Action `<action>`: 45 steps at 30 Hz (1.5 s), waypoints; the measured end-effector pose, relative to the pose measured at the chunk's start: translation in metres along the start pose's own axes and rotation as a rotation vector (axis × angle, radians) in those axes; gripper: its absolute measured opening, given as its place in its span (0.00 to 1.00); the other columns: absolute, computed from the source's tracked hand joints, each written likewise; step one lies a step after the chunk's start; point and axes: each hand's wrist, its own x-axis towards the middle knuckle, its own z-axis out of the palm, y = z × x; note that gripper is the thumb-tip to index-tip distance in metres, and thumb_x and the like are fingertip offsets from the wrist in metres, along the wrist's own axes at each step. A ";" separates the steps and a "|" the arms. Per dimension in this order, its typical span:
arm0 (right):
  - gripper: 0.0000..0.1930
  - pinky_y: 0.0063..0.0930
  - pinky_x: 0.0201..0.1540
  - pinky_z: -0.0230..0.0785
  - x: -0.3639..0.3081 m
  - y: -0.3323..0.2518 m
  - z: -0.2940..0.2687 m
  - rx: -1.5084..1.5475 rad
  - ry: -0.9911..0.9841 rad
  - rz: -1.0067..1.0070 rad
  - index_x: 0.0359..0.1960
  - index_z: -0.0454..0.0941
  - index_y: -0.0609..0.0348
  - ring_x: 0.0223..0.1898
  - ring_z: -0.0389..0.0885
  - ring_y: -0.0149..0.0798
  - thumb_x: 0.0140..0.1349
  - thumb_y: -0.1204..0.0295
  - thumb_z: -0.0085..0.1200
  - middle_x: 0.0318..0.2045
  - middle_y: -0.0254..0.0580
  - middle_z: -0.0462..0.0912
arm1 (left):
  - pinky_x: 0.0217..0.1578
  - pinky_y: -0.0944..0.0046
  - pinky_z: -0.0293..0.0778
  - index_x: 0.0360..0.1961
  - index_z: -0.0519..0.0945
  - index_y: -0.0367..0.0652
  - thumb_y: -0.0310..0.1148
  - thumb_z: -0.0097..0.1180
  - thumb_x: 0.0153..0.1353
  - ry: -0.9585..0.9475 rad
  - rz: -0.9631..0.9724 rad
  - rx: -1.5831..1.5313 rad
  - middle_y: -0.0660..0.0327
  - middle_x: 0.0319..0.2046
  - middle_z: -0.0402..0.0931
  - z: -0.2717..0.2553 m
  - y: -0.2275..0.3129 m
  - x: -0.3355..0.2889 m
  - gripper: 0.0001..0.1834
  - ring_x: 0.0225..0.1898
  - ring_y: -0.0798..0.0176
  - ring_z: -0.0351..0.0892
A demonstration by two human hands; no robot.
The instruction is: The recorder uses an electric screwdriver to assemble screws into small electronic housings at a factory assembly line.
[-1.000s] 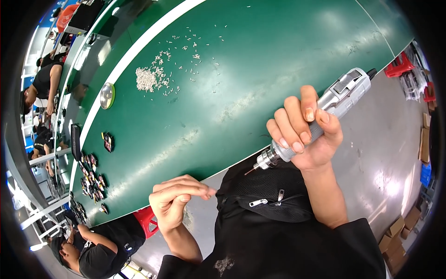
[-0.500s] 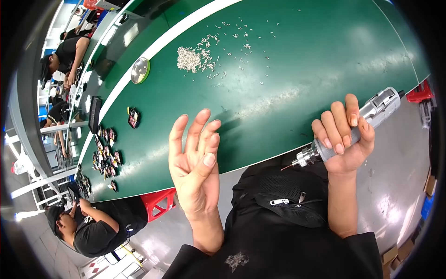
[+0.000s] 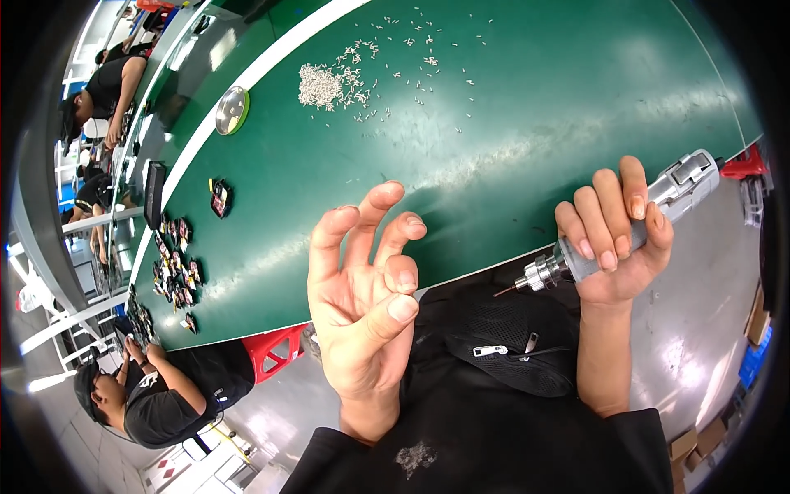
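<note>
My right hand (image 3: 613,239) wraps round a grey electric screwdriver (image 3: 685,188), whose metal chuck (image 3: 541,273) and thin copper-coloured bit point left, over the front of my black clothing. My left hand (image 3: 362,317) is raised above the table's near edge. Its fingers are apart and loosely curled, thumb tip close to the index fingertip, and I see nothing held. Beyond it, on the green table (image 3: 510,99), lies a heap of tiny silvery pin-like pieces (image 3: 321,86), with loose ones scattered to its right.
A round green-rimmed dish (image 3: 232,110) stands left of the heap. One small dark part (image 3: 220,198) lies apart from a cluster of similar parts (image 3: 175,267). At the lower left sits a co-worker (image 3: 156,395) near a red stool (image 3: 273,354). Others work across the table.
My left hand has shifted slightly right, its fingers curling more. My right hand keeps hold of the screwdriver, almost unmoved. The table's things appear shifted a little up and left in view.
</note>
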 end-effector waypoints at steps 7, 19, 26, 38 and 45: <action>0.07 0.25 0.29 0.64 -0.001 0.001 0.001 0.013 0.030 -0.008 0.31 0.66 0.53 0.19 0.70 0.28 0.64 0.65 0.44 0.18 0.30 0.67 | 0.41 0.74 0.69 0.57 0.66 0.45 0.11 0.59 0.44 -0.169 0.039 0.123 0.42 0.62 0.51 -0.006 0.001 -0.001 0.36 0.49 0.57 0.65; 0.07 0.25 0.29 0.64 -0.001 0.000 0.002 0.018 0.039 -0.005 0.31 0.66 0.53 0.19 0.69 0.28 0.64 0.66 0.45 0.18 0.30 0.67 | 0.31 0.73 0.77 0.53 0.65 0.41 0.09 0.56 0.47 -0.247 0.326 0.331 0.36 0.61 0.50 0.003 0.001 -0.004 0.31 0.40 0.58 0.74; 0.07 0.25 0.30 0.64 -0.001 0.001 0.002 0.026 0.024 -0.008 0.32 0.66 0.53 0.19 0.69 0.27 0.64 0.66 0.45 0.18 0.30 0.67 | 0.33 0.78 0.72 0.66 0.58 0.55 0.09 0.57 0.42 -0.465 0.302 0.569 0.40 0.66 0.43 0.000 0.011 -0.002 0.49 0.37 0.66 0.65; 0.06 0.25 0.30 0.63 -0.001 0.001 0.001 0.021 0.002 -0.004 0.32 0.66 0.53 0.20 0.69 0.27 0.65 0.66 0.43 0.19 0.30 0.67 | 0.28 0.80 0.68 0.68 0.54 0.58 0.09 0.55 0.42 -0.511 0.292 0.554 0.36 0.65 0.43 -0.002 0.010 -0.003 0.52 0.32 0.69 0.65; 0.07 0.25 0.31 0.63 -0.001 0.000 0.000 0.018 -0.019 -0.020 0.34 0.67 0.53 0.20 0.69 0.27 0.65 0.65 0.41 0.19 0.30 0.67 | 0.27 0.80 0.65 0.68 0.54 0.60 0.10 0.55 0.42 -0.484 0.233 0.506 0.38 0.63 0.48 -0.003 0.010 -0.005 0.52 0.29 0.70 0.63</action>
